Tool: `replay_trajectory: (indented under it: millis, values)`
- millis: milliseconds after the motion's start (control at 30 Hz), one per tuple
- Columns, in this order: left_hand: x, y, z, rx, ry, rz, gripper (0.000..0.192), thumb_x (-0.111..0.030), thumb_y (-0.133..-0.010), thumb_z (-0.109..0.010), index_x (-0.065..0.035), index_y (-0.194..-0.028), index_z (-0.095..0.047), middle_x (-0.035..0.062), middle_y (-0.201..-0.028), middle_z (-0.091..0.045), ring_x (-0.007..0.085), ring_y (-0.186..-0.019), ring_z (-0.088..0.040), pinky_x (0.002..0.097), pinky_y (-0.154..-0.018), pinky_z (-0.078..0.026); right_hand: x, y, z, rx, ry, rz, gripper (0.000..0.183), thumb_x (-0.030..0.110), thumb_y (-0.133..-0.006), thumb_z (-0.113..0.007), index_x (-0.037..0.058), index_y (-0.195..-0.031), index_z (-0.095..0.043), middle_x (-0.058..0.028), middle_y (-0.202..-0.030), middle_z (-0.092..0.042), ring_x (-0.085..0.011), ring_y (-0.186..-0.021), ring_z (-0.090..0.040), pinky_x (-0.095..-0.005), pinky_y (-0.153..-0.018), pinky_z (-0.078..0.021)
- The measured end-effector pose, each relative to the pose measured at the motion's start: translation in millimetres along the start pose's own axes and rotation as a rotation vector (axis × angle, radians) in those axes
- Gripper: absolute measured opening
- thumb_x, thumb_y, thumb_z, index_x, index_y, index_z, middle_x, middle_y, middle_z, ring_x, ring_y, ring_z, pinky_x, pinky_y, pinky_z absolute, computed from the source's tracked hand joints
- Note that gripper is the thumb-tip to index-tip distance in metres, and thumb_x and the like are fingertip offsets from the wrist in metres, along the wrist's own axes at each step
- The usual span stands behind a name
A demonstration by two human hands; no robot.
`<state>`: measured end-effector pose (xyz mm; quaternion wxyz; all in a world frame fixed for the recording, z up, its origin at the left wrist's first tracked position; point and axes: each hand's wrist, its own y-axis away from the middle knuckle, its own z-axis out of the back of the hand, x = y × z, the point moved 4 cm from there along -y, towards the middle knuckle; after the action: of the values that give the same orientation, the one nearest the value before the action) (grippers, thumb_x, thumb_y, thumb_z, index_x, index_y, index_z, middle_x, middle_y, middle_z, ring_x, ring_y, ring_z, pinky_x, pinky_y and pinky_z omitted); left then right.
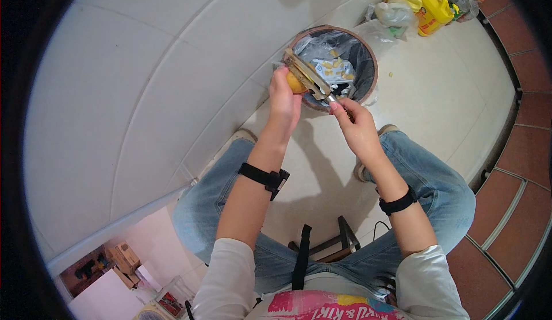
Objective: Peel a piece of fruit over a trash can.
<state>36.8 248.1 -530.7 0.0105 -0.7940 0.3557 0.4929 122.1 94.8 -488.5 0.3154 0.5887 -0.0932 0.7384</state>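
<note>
My left hand (284, 91) holds a round yellow-orange fruit or vegetable (296, 83), partly hidden by the tool, near the left rim of a round waste bin (373, 68). My right hand (355, 126) grips the handle of a metal peeler (311, 75) with a wide, serrated-edged head. The peeler's head lies across the yellow-orange piece. Beyond the tool, the bin has a dark plastic liner (364, 57) and holds a crumpled light-coloured package (334, 70) with small yellowish bits on it.
A tiled wall (172, 83) runs close on the left. Yellow plastic jugs (432, 12), bottles and clear bags stand at the upper right. One small yellowish bit (390, 74) lies on the floor right of the bin. Part of a dark stool (340, 240) shows between the legs.
</note>
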Motion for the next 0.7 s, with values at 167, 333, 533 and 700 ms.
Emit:
replay_trajectory:
  millis: [167,333,533,700]
  values:
    - [-0.5,4.3,9.2,-0.071,-0.005,-0.121,0.037,-0.033,-0.097,-0.035,-0.0020,-0.113,-0.048,0.0101,-0.106,-0.057,0.0211,-0.102,-0.055,0.0379,-0.091,-0.043,-6.4,-6.5,-7.9,-0.019,-0.009,-0.035,0.040,0.036,-0.090,-0.056,-0.0030,-0.089,-0.064,-0.0156,-0.067,-0.060,-0.0216,-0.061,-0.055,-0.0331,-0.059,-0.0432]
    - [-1.2,14.5,-3.5,-0.037,-0.050,-0.187,0.028,-0.030,-0.096,-0.043,-0.0038,-0.106,-0.048,0.0072,-0.098,-0.055,0.0175,-0.093,-0.054,0.0336,-0.082,-0.045,-39.2,-26.5,4.8,-0.110,-0.069,-0.152,0.041,0.037,-0.091,-0.055,-0.0014,-0.082,-0.065,-0.0064,-0.060,-0.057,-0.0131,-0.058,-0.051,-0.0290,-0.056,-0.0413]
    - [9.1,7.6,15.6,-0.076,-0.039,-0.048,0.036,-0.037,-0.097,-0.040,-0.0038,-0.106,-0.051,0.0088,-0.100,-0.058,0.0188,-0.090,-0.055,0.0337,-0.078,-0.045,-33.0,-17.4,1.6,0.035,-0.205,-0.212,0.036,0.035,-0.091,-0.056,0.0018,-0.078,-0.063,-0.0002,-0.057,-0.048,-0.0064,-0.055,-0.043,-0.0243,-0.050,-0.0338]
    - [10.7,7.3,17.2,-0.116,0.063,0.039,0.042,-0.043,-0.096,-0.038,-0.0052,-0.110,-0.052,0.0075,-0.105,-0.059,0.0188,-0.095,-0.055,0.0338,-0.083,-0.043,-23.3,-5.1,-3.5,0.055,-0.206,-0.108,0.035,0.034,-0.091,-0.056,0.0002,-0.085,-0.062,-0.0027,-0.063,-0.053,-0.0102,-0.058,-0.047,-0.0267,-0.054,-0.0381]
